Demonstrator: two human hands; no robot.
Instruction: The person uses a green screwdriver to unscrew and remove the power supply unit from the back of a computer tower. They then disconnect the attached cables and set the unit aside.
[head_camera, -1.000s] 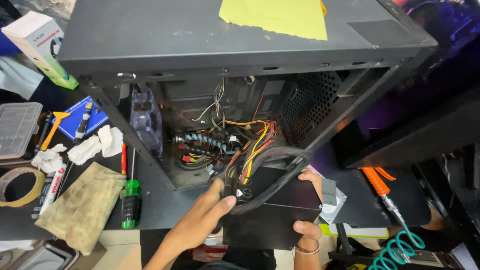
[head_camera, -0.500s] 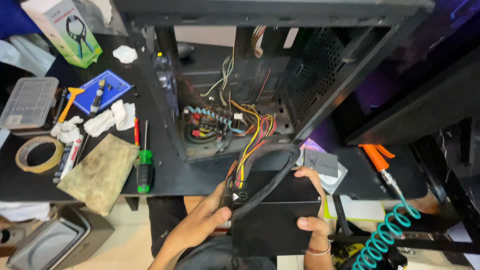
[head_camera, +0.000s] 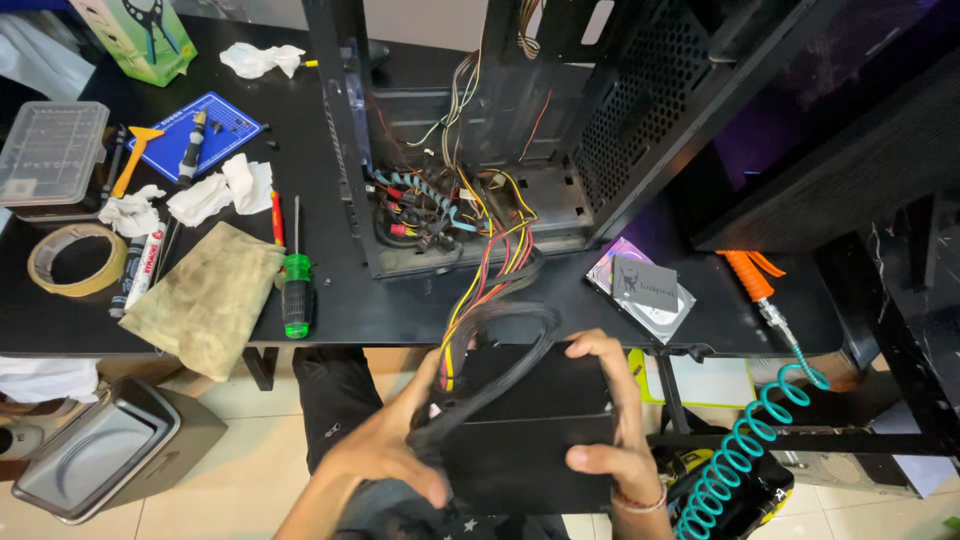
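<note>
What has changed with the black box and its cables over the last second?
The black box has come out toward the person, away from the open computer case, and now sits lower, below the table edge. Its coloured wire bundle trails further from the case. Both hands kept their hold: left hand on the cable side, right hand on the box's far side. The screwdriver and cloth have not moved.

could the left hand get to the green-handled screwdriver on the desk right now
Probably not at once: the left hand is gripping the black power supply and its cable bundle. The green-handled screwdriver itself lies uncovered near the desk edge.
</note>
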